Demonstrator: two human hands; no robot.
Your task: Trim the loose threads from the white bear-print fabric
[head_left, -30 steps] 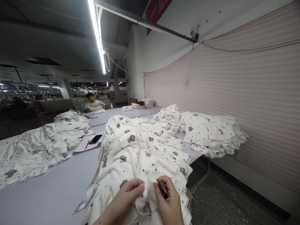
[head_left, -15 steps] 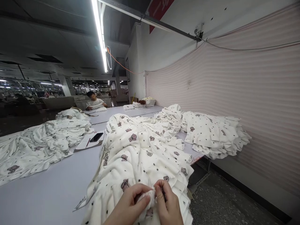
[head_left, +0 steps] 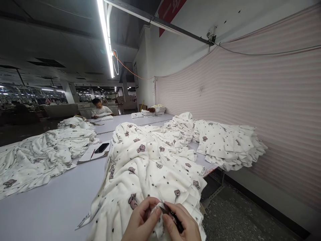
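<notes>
My left hand (head_left: pixel 144 219) is closed in a pinch on a gathered bit of white printed fabric (head_left: pixel 158 231). Dark thread snips (head_left: pixel 178 223) sit in my right hand (head_left: pixel 185 221), its fingers closed round them. Their tip meets the pinched cloth by my left fingertips; whether the blades are apart is too small to tell. Under and beyond both hands spreads a large pile of white fleecy cloth (head_left: pixel 147 160) with brown bear figures and dark dots.
More printed cloth lies in a heap (head_left: pixel 45 152) at left and a stack (head_left: pixel 225 142) at right, partly past the table edge. A phone (head_left: pixel 102 147) rests on papers (head_left: pixel 86 155). Across the table (head_left: pixel 55 209) sits another person (head_left: pixel 100 109). Folded stacks (head_left: pixel 147 113) stand farther back.
The snips, mostly hidden in my right hand before, have swung round so their tip points at the pinched fabric. My left hand keeps hold of the cloth and has shifted slightly right.
</notes>
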